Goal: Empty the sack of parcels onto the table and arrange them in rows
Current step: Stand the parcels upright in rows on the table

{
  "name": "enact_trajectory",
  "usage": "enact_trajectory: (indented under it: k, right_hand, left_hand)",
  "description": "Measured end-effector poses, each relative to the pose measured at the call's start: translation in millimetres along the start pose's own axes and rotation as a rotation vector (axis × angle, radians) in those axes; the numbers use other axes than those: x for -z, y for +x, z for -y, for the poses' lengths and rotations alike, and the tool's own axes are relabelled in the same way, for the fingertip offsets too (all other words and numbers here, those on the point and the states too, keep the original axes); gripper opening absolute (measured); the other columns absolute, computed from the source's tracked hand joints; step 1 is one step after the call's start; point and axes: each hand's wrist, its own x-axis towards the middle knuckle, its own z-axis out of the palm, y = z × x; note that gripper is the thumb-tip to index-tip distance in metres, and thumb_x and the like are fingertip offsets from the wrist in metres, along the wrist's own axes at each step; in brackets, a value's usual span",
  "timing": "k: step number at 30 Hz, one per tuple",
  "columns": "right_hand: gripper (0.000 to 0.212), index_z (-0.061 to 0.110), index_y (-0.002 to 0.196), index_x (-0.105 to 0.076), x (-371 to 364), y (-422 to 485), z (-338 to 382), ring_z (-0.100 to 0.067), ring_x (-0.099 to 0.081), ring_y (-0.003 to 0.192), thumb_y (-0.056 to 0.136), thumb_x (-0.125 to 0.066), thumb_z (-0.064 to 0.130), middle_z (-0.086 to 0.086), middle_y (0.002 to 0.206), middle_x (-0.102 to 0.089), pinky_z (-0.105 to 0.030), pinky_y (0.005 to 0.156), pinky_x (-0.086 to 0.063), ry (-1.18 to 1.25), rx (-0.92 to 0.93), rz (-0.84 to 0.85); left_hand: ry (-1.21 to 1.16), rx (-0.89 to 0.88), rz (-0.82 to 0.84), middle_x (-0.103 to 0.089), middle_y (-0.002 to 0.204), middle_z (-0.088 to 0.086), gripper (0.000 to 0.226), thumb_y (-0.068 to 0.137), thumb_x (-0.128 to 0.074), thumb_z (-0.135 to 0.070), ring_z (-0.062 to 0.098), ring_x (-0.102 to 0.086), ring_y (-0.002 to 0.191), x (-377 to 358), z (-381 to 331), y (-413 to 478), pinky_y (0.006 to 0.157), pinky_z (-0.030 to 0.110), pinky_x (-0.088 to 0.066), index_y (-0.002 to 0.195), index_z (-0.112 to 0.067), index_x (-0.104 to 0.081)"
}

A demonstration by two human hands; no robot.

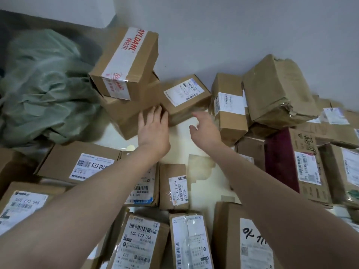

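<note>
Brown cardboard parcels [175, 187] cover most of a white worktop [178, 140], seen from above over two bare forearms reaching forward. The left hand [154, 129] lies flat, its fingers [157, 113] straight and pressed together. Their tips touch the spot where a large plain box [124, 115] meets a small labelled box [185, 96]; which of the two they touch cannot be told. The right hand [206, 129] hovers just to the right, its fingers [198, 115] loosely spread and slightly bent, holding nothing. They are close to the front edge of the small labelled box, though whether they touch it cannot be told.

Beyond and left of the left fingers, a taped box [124, 63] with red lettering sits tilted on top of the large plain box. Far left of the fingers lies a crumpled pale green sack [38, 90], slumped. Just right of the right fingers stands a white-labelled box [229, 107], and past that leans a torn paper-wrapped parcel [277, 90]. Further right, a dark red parcel [279, 158] lies among more boxes. Behind the wrists, nearer the person, labelled parcels lie side by side in rough rows, labels facing up.
</note>
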Motion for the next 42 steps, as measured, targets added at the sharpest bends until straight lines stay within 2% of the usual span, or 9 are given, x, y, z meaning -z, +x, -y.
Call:
enact_trajectory:
  k: [6,11,17,21,25,31,36,39,42]
  right_hand:
    - [0.064,0.024,0.149,-0.029,-36,53,39,-0.021,-0.044,0.134,0.091,-0.055,0.021,0.005,0.159,-0.019,-0.038,0.096,-0.046,-0.174,0.173,0.108]
    - [0.033,0.017,0.130,-0.043,-45,58,42,-0.030,-0.064,0.099,0.097,-0.043,0.012,0.000,0.142,-0.036,-0.034,0.062,-0.035,-0.433,0.172,-0.028]
    - [0.051,0.008,0.134,-0.036,-30,27,16,-0.033,-0.066,0.086,0.087,-0.052,-0.002,-0.003,0.151,-0.029,-0.034,0.060,-0.039,-0.521,0.056,-0.059]
    - [0.043,0.005,0.124,-0.044,-13,21,10,-0.032,-0.064,0.087,0.084,-0.055,-0.004,-0.009,0.133,-0.040,-0.035,0.059,-0.039,-0.566,0.070,-0.071]
    - [0.044,0.004,0.129,-0.044,-12,17,7,-0.031,-0.063,0.095,0.086,-0.053,-0.002,-0.009,0.138,-0.036,-0.033,0.063,-0.041,-0.476,-0.004,-0.037]
    - [0.033,0.013,0.127,-0.054,-9,14,30,-0.026,-0.059,0.104,0.095,-0.045,0.014,-0.005,0.129,-0.052,-0.032,0.079,-0.045,-0.053,0.002,-0.189]
    - [0.026,0.018,0.122,-0.057,4,17,81,-0.016,-0.059,0.106,0.098,-0.046,0.022,0.003,0.119,-0.062,-0.030,0.087,-0.046,0.278,0.052,-0.286]
    - [0.027,0.019,0.122,-0.056,7,18,110,-0.017,-0.059,0.105,0.097,-0.047,0.025,0.001,0.122,-0.059,-0.034,0.091,-0.047,0.321,0.121,-0.239]
    - [0.028,0.020,0.122,-0.056,7,18,127,-0.013,-0.058,0.103,0.098,-0.047,0.029,0.002,0.121,-0.059,-0.025,0.092,-0.043,0.349,0.119,-0.138]
  left_hand:
    - [-0.205,0.055,-0.128,-0.025,0.156,0.004,0.071,0.084,-0.049,-0.014,0.024,-0.024,0.141,-16,9,22,0.115,0.036,-0.020,0.150,-0.012,-0.025]
    - [-0.385,0.081,-0.194,-0.037,0.151,0.007,0.055,0.091,-0.046,-0.017,0.027,-0.037,0.134,-20,0,53,0.110,0.033,-0.028,0.145,-0.011,-0.035]
    - [-0.625,0.219,-0.083,-0.026,0.154,0.014,0.075,0.080,-0.050,-0.003,0.034,-0.032,0.135,-16,-23,53,0.108,0.033,-0.026,0.150,-0.007,-0.022]
    - [-0.871,0.229,0.063,-0.057,0.132,0.008,0.055,0.086,-0.046,-0.003,0.029,-0.053,0.120,-13,-38,49,0.087,0.031,-0.043,0.139,-0.014,-0.043]
    - [-0.913,0.198,0.079,-0.057,0.135,0.000,0.058,0.086,-0.045,0.000,0.024,-0.051,0.123,-10,-35,41,0.096,0.031,-0.043,0.141,-0.018,-0.043]
    - [-0.690,0.208,-0.768,-0.048,0.117,0.016,0.052,0.073,-0.057,-0.008,0.031,-0.043,0.102,36,-10,9,0.091,0.039,-0.033,0.124,-0.013,-0.052]
    - [-0.542,-0.068,-0.992,-0.031,0.114,0.001,0.047,0.075,-0.063,-0.013,0.024,-0.038,0.102,68,19,-9,0.088,0.038,-0.032,0.116,-0.024,-0.043]
    - [-0.478,0.237,-0.997,-0.031,0.130,0.003,0.059,0.075,-0.064,-0.034,0.028,-0.038,0.116,91,41,-2,0.095,0.041,-0.030,0.127,-0.023,-0.040]
    - [-0.549,0.622,-0.596,-0.029,0.148,0.020,0.086,0.070,-0.067,-0.056,0.037,-0.029,0.137,103,74,13,0.114,0.048,-0.020,0.143,-0.023,-0.035]
